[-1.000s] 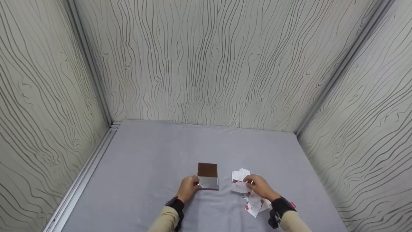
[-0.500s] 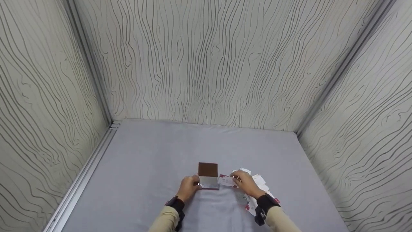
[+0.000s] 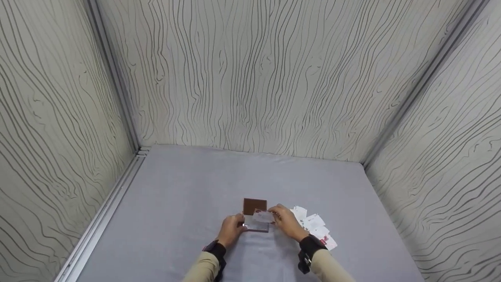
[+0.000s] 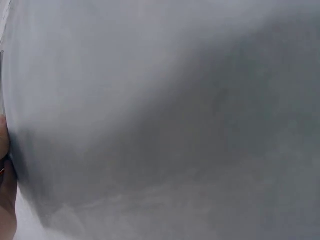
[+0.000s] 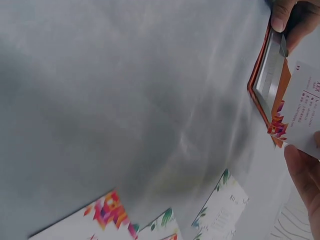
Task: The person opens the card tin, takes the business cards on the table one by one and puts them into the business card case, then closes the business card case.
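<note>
An open business card case (image 3: 255, 205) lies on the cloth, with a brown lid at the far side and a shiny metal inside. My left hand (image 3: 229, 230) grips the case at its left edge. In the left wrist view only a strip of that hand (image 4: 6, 200) shows. Over the case, my right hand (image 3: 287, 222) pinches a white business card (image 5: 302, 107) by its right end. The card has printed text and a red-orange pattern in one corner. Seen from the right wrist, it overlaps the case's metal tray (image 5: 270, 75).
Several loose business cards (image 3: 314, 222) lie spread on the grey cloth (image 3: 188, 188), right of the case and partly behind the right wrist. Some have green leaf prints (image 5: 222, 205), others red-orange ones (image 5: 107, 212). Wood-grain panels (image 3: 242, 78) enclose the table at the back and sides.
My right hand has drawn one card from the loose cards and carried it left until it overlaps the case. The left hand has kept its grip on the case.
</note>
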### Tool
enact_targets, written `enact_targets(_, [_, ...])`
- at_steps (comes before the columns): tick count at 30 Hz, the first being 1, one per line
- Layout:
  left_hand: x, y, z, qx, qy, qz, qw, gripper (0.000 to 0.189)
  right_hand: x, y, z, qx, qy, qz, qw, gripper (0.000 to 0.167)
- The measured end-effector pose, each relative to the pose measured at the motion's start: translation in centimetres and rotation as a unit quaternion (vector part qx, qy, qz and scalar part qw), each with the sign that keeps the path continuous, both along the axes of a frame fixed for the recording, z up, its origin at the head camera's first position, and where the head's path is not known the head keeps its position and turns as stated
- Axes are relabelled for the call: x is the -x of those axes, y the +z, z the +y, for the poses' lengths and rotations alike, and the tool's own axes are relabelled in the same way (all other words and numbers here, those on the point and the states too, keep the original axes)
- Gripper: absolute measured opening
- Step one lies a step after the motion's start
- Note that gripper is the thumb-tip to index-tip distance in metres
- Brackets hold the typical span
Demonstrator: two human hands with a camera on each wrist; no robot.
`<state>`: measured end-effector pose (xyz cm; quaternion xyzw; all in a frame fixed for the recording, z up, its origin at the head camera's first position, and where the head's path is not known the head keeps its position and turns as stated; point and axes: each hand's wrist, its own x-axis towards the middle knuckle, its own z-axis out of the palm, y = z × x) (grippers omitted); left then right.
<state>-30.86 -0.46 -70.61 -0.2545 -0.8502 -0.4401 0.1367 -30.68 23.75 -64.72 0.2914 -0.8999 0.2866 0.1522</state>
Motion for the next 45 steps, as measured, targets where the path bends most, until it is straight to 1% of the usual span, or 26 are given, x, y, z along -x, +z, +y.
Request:
enact_targets(4, [0.0, -0.3, 0.1, -0.007, -0.004, 0.005, 1.0, 0.017, 0.2, -0.2, -0.8, 0.001, -0.017, -0.02, 0.9997, 0.023])
enact_targets(9, [0.1, -0.3, 0.1, -0.008, -0.009, -0.003, 0.9999, 0.02, 0.2, -0.7, -1.4, 0.006, -0.034, -0.038, 0.9987, 0.028])
enact_targets(15, [0.2, -0.6, -0.1, 0.016, 0.0, 0.017, 0.9997, 0.022, 0.2, -1.1, -1.9, 0.007, -0.038, -0.055, 0.9978, 0.025])
enact_targets(17, [0.3, -0.7, -0.2, 0.016, 0.0, 0.02, 0.9997, 0.023, 0.2, -1.0, -2.0, 0.01, -0.037, -0.06, 0.9975, 0.024])
enact_targets(20, [0.3, -0.6, -0.2, 0.015, 0.001, 0.02, 0.9997, 0.023, 0.3, -1.0, -2.2, 0.01, -0.032, -0.054, 0.998, 0.024])
enact_targets(26, [0.3, -0.3, -0.1, 0.028, 0.003, 0.016, 0.9995, 0.018, 0.5, -0.9, -2.8, 0.003, -0.022, -0.032, 0.9992, 0.025])
enact_targets(32, [0.2, -0.2, -0.1, 0.025, 0.002, -0.005, 0.9997, 0.017, 0.5, -0.7, -3.2, -0.006, -0.027, -0.042, 0.9987, 0.023])
enact_targets(34, [0.3, -0.3, -0.1, 0.026, 0.004, 0.003, 0.9997, 0.018, 0.5, -0.7, -3.2, -0.008, -0.029, -0.042, 0.9987, 0.023])
enact_targets(39, [0.3, -0.6, -0.1, 0.007, 0.003, 0.05, 0.9987, 0.024, 0.6, -0.9, -3.1, -0.014, -0.025, -0.03, 0.9991, 0.022])
enact_targets(41, [0.3, -0.6, -0.2, 0.0, 0.001, 0.057, 0.9984, 0.025, 0.6, -1.1, -3.1, -0.016, -0.022, -0.026, 0.9993, 0.022])
enact_targets(44, [0.2, -0.4, -0.1, 0.001, 0.002, 0.034, 0.9994, 0.025, 0.6, -1.2, -3.1, -0.019, -0.022, -0.029, 0.9992, 0.022])
enact_targets(45, [0.1, -0.3, -0.1, 0.001, 0.003, 0.019, 0.9998, 0.024, 0.6, -1.3, -3.1, -0.022, -0.023, -0.03, 0.9991, 0.023])
